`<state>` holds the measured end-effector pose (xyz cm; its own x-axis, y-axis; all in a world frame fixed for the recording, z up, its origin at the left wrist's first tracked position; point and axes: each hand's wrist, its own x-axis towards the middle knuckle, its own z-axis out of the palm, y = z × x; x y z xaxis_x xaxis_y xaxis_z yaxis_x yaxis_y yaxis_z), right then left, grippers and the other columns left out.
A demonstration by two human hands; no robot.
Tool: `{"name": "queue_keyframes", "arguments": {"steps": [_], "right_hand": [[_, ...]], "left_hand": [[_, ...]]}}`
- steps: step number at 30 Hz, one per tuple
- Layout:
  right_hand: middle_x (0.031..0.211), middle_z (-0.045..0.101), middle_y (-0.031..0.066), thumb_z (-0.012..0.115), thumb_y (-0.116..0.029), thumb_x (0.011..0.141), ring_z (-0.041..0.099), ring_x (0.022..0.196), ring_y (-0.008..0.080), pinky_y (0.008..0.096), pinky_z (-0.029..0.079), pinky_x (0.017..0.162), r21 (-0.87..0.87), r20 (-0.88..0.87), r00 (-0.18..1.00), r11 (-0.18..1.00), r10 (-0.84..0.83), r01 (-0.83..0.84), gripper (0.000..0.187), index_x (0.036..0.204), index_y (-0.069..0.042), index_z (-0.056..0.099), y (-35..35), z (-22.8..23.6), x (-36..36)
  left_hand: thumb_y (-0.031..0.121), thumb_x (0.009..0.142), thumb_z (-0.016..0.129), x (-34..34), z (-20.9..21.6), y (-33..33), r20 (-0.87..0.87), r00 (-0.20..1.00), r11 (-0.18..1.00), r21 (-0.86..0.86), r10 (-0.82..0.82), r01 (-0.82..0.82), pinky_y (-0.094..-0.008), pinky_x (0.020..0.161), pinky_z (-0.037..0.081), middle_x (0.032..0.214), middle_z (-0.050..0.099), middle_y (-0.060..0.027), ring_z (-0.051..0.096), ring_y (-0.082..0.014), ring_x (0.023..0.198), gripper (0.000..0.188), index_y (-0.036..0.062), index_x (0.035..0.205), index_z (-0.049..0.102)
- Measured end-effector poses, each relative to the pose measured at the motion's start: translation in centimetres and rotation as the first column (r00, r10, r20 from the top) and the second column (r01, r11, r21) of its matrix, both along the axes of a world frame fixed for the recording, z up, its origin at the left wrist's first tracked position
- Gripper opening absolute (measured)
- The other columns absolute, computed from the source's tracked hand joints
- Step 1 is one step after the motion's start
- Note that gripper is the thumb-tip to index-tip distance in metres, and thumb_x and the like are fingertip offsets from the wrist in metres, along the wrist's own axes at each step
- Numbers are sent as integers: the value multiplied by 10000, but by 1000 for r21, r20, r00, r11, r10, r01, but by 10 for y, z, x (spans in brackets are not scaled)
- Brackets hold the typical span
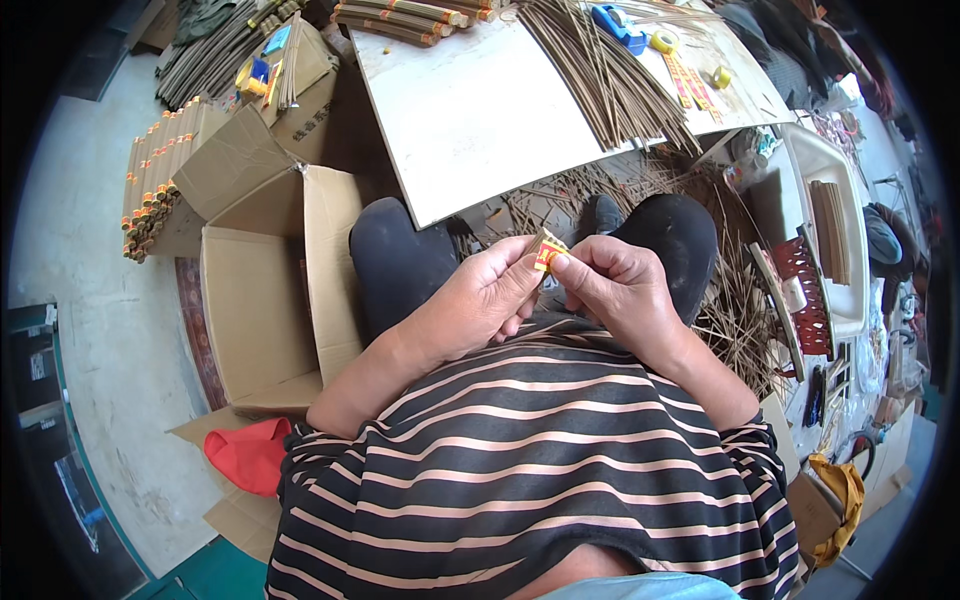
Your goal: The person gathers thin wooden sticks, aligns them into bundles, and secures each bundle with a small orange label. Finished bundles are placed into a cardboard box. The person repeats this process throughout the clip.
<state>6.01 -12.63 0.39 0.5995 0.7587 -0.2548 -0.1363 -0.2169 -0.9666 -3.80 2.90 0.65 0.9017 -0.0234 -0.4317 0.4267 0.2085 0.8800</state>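
Above my lap, my left hand [488, 292] is wrapped round a bundle of incense sticks [541, 240], its tan end sticking up past the fingers. A small yellow and red paper label [548, 256] lies against the bundle near that end. With thumb and bent fingers my right hand [622, 288] pinches the label's right edge. Most of the bundle is hidden by my hands. Beyond them, on the white table [470, 120], lie loose brown incense sticks [590, 75] and a strip of red and yellow labels [690, 82].
An open cardboard box [265, 300] stands to my left, with stacked labelled bundles [160, 175] behind it. Scattered sticks [740, 310] cover the floor at right, beside a white tub [835, 160]. A blue tape dispenser [620, 30] sits on the table. A red cloth [247, 457] lies near left.
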Motion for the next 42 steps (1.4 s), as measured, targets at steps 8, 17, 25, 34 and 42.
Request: {"name": "queue_keyframes", "arguments": {"steps": [8,17,25,34,42], "right_hand": [[598,535,2,623,-183,865,447,542,46,213,367,448,31,155,986,998,-66,62,217,825,29,646,3,-7,-4],[587,523,7,623,-192,865,424,540,48,222,360,452,65,169,984,997,-63,52,231,789,26,638,3,-15,-2],[571,515,2,621,-192,863,424,541,49,229,363,455,6,162,985,999,-54,54,243,756,25,635,3,-8,-2],[602,546,5,641,-182,851,447,558,43,213,374,467,31,128,990,998,-62,58,234,733,18,627,-2,-16,-1],[618,532,1,655,-199,840,457,574,48,206,381,479,141,86,996,990,-21,9,239,731,6,599,-5,-25,4]], "left_hand": [[344,973,377,0,-2,0,48,999,999,47,-6,4,-154,504,377,724,479,-8,437,-41,575,458,6,1281,383],[371,981,328,-1,-2,-1,19,1000,996,87,-24,22,-160,541,399,742,446,-7,421,-41,591,517,-17,1322,335],[407,974,327,0,-1,-1,76,997,998,61,-28,24,-157,529,383,700,439,4,411,-38,572,538,-15,1306,359],[381,971,359,1,-6,-6,37,999,1000,13,22,-22,-150,472,363,647,451,11,407,-26,521,443,5,1165,492],[405,969,348,1,-2,-8,25,999,999,-39,22,-21,-151,469,360,621,453,13,403,-27,495,438,10,1079,504]]}}
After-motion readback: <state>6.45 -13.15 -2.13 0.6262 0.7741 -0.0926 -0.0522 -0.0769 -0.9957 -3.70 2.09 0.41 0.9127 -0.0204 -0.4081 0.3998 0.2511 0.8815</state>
